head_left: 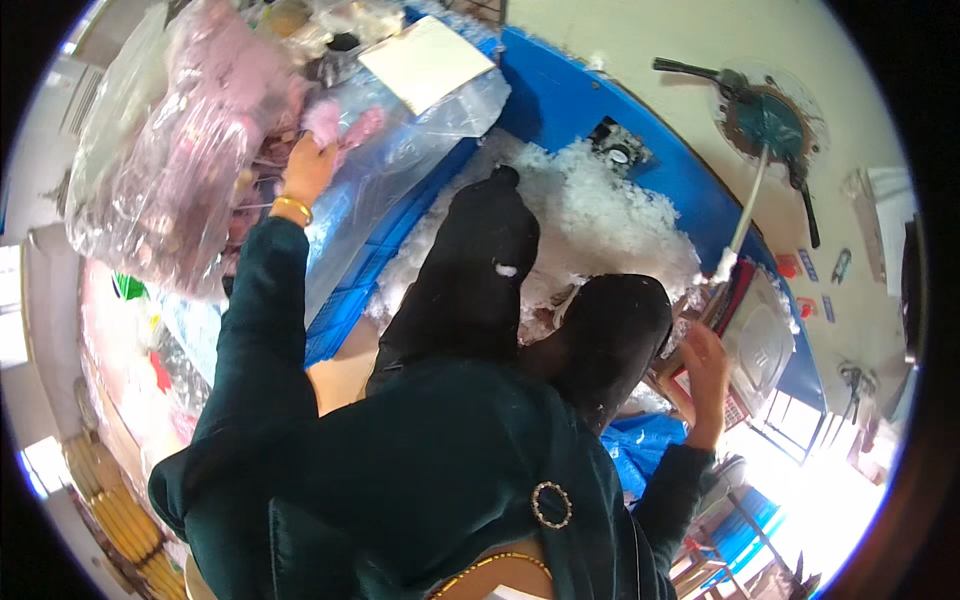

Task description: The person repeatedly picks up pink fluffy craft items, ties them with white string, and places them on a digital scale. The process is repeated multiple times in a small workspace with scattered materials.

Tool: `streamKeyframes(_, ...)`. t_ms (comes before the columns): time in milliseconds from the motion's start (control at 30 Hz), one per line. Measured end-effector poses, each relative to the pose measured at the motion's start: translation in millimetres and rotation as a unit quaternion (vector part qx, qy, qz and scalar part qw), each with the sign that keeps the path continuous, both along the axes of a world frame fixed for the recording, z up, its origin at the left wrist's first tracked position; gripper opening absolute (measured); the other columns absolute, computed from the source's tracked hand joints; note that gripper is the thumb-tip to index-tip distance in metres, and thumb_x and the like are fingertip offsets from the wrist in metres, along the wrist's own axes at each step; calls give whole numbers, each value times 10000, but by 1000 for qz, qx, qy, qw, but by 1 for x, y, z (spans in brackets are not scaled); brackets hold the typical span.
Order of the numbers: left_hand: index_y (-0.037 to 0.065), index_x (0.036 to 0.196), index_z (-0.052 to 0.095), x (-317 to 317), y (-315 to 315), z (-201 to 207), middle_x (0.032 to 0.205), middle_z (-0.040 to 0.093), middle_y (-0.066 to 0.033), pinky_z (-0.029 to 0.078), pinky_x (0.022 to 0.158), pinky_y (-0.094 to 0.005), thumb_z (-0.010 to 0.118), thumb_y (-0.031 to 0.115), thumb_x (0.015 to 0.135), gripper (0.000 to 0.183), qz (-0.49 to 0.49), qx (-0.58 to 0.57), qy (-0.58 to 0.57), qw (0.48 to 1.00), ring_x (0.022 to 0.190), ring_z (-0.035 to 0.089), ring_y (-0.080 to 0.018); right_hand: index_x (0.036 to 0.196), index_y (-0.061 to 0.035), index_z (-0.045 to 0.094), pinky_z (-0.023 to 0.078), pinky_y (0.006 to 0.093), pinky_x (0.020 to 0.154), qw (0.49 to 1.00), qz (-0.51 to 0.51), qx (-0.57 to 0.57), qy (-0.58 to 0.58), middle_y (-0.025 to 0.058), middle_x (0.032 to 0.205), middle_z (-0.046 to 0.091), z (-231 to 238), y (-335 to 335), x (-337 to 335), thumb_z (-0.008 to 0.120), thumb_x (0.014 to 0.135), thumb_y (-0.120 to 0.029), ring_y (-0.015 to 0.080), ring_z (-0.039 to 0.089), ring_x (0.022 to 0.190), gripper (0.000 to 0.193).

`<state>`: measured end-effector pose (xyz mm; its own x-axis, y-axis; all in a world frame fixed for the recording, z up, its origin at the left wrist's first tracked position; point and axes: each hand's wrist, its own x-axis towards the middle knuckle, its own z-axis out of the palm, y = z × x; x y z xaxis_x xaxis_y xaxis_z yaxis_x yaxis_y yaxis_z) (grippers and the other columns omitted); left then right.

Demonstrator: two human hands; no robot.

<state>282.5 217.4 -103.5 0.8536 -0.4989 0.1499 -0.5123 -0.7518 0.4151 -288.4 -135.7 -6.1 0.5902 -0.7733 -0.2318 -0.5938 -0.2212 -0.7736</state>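
My left hand [310, 172] reaches out at the upper left, its fingers closed around a fluffy pink plush piece [322, 120] with a longer pink flap [362, 128] beside it. Next to that hand bulges a clear plastic bag [150, 180] filled with pink plush. Low on the right, beside my right knee, my right hand [706, 372] holds nothing that I can see, thumb and fingers apart. White stuffing fluff [600, 210] lies heaped around my knees, and a small tuft [506, 270] clings to my dark trousers.
A blue-edged table [640, 120] curves round the fluff, carrying a filling nozzle rod [745, 225] with a fluffy tip. On the left stand a blue crate [350, 290] and a plastic sheet, with a pale card [427, 64] on top. A clear plastic container [762, 345] sits at right.
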Motion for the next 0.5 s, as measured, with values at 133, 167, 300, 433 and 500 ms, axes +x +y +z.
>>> streamKeyframes(133, -64, 1092, 591, -94, -104, 53, 975, 645, -82, 466, 775, -313, 523, 177, 891, 321, -34, -420, 349, 837, 888, 603, -173, 1150, -81, 623, 532, 306, 768, 978, 187, 48, -75, 118, 1080, 611, 20, 44, 109, 687, 826, -124, 187, 630, 890, 334)
streamKeyframes(167, -60, 1095, 592, -119, -125, 62, 991, 643, -79, 466, 783, -314, 518, 169, 892, 315, -52, -448, 389, 804, 898, 602, -174, 1184, -106, 599, 541, 319, 753, 961, 252, 3, -115, 120, 1130, 588, 22, 52, 132, 685, 829, -133, 193, 634, 893, 367)
streamKeyframes(300, -52, 1099, 587, -215, -183, 98, 1052, 636, -92, 456, 853, -325, 477, 100, 898, 274, -193, -395, 342, 831, 979, 596, -207, 1153, -50, 576, 510, 366, 746, 952, 226, -138, -155, 175, 1122, 562, 17, 73, 190, 733, 760, -188, 297, 623, 870, 445)
streamKeyframes(433, -52, 1057, 575, -280, -211, 120, 1053, 618, -95, 441, 865, -318, 529, -26, 847, 216, -133, -483, 489, 714, 992, 564, -183, 1112, -11, 582, 499, 338, 723, 951, 129, -219, -175, 167, 1001, 612, 11, 59, 183, 754, 701, -148, 271, 627, 779, 466)
streamKeyframes(500, -11, 1087, 561, -289, -212, 117, 1098, 586, -62, 431, 874, -289, 574, 2, 852, 236, -235, -449, 470, 722, 997, 539, -143, 1108, -19, 576, 503, 333, 734, 977, 86, -11, -195, 123, 996, 590, 18, 53, 168, 725, 691, -81, 245, 629, 828, 447)
